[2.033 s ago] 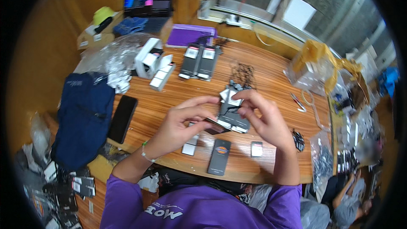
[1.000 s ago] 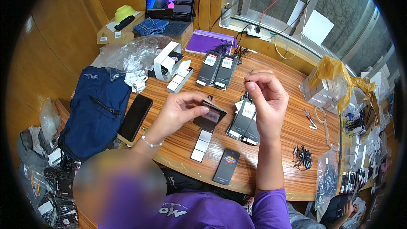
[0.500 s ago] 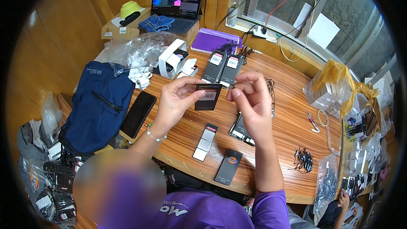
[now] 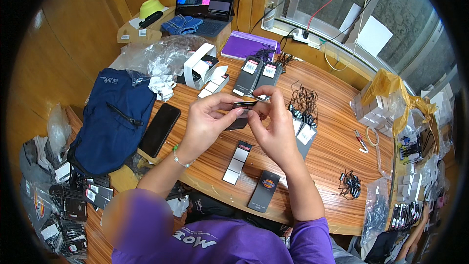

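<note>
Head view: the left hand (image 4: 207,122) is clamped on a small dark tag (image 4: 237,123), thumb on the near side, holding it raised above the wood-grained surface (image 4: 317,205), in front of the person; the right hand (image 4: 276,134) meets it from the other side, thumb and forefinger at the tag's edge, though whether they pinch a thread or only touch the tag cannot be told. Beneath the hands, a strip with white labels (image 4: 235,164) lies on the surface, and to its right, nearer the front edge, lies a dark grey tag with an oval emblem (image 4: 264,191). Just beyond the right wrist is a pile of grey tags (image 4: 306,136), partly hidden by that hand, with black cords (image 4: 304,100) fanned out behind it. Farther back, two stacks of grey tags (image 4: 250,78) lie side by side, near an upright white box (image 4: 201,63) and a purple folder (image 4: 244,46). A black phone (image 4: 159,130) lies left of the left forearm, beside a navy bag (image 4: 112,122). Toward the right edge are a tangle of black cords (image 4: 350,185) and, farther back, a red-handled tool (image 4: 360,141)
</note>
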`<state>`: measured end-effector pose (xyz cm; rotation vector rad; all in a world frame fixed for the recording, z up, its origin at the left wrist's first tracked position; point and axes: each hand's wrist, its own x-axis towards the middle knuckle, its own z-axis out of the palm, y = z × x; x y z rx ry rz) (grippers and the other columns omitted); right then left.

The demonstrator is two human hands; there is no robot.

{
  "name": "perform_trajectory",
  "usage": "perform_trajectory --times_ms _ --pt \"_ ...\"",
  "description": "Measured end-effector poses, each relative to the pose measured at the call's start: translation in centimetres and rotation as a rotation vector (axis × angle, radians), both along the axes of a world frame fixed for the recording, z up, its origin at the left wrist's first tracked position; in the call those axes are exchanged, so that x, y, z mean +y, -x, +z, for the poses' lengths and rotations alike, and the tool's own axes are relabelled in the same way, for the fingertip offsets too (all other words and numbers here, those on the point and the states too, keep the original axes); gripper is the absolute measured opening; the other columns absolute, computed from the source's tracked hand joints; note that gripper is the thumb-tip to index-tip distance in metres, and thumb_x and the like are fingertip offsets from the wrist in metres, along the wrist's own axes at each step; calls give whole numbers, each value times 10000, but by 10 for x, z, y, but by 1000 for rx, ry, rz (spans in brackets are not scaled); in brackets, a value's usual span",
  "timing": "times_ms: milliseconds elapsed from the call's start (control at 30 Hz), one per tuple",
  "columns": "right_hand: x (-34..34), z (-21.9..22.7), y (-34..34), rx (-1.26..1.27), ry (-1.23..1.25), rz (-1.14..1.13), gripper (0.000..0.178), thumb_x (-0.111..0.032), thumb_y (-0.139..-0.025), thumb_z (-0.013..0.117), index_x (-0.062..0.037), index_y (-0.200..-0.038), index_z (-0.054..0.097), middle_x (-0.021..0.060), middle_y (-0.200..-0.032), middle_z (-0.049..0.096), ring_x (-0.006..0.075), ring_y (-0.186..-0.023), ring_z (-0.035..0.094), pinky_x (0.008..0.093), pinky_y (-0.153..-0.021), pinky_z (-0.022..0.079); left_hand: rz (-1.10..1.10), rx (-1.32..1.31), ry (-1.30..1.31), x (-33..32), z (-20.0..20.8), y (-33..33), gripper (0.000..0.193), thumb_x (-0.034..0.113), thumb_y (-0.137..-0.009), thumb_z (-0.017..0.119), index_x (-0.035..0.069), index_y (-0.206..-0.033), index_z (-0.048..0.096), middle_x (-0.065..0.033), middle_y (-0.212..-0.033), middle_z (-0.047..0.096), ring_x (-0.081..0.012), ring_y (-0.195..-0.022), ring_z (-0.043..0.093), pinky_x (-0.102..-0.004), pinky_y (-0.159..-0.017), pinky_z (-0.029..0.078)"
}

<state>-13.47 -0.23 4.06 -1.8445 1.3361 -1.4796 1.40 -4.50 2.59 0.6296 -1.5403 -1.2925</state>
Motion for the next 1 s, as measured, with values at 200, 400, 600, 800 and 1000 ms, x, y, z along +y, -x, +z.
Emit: perform_trajectory --times_ms 200,400,600,800,1000 --pt "1 3 -1 -30 -50 13 292 19 -777 509 -31 -1045 405 99 -589 547 186 -509 555 292 -496 428 3 -19 48 2 -1 0 162 -55 -798 573 -62 -959 564 -112 -912 621 -147 -844 621 -217 -686 540" --pt "2 3 0 -117 -93 57 284 19 -788 495 -30 -1047 391 92 -597 543 156 -540 546 269 -539 430 17 -44 63 5 0 0 139 -53 -792 585 -54 -930 577 -102 -898 622 -133 -832 617 -210 -669 533" --pt "0 1 -1 -176 -90 93 280 21 -788 488 -25 -1045 387 85 -588 527 143 -545 532 263 -542 424 17 -17 34 6 1 -1 131 -49 -784 599 -47 -915 585 -87 -877 623 -128 -821 615 -207 -662 524" --pt "2 1 1 -242 -148 97 275 31 -801 480 -26 -1051 379 59 -585 517 103 -523 483 244 -507 389 121 -187 275 12 5 2 135 -41 -766 613 -43 -901 622 -92 -841 626 -114 -755 616 -206 -611 519" --pt "0 -1 1 -394 -201 199 247 29 -828 498 -26 -1043 390 54 -663 569 99 -674 580 217 -616 446 192 -242 477 14 13 -2 172 -71 -705 647 -14 -868 657 -100 -818 637 -159 -720 631 -224 -608 510"
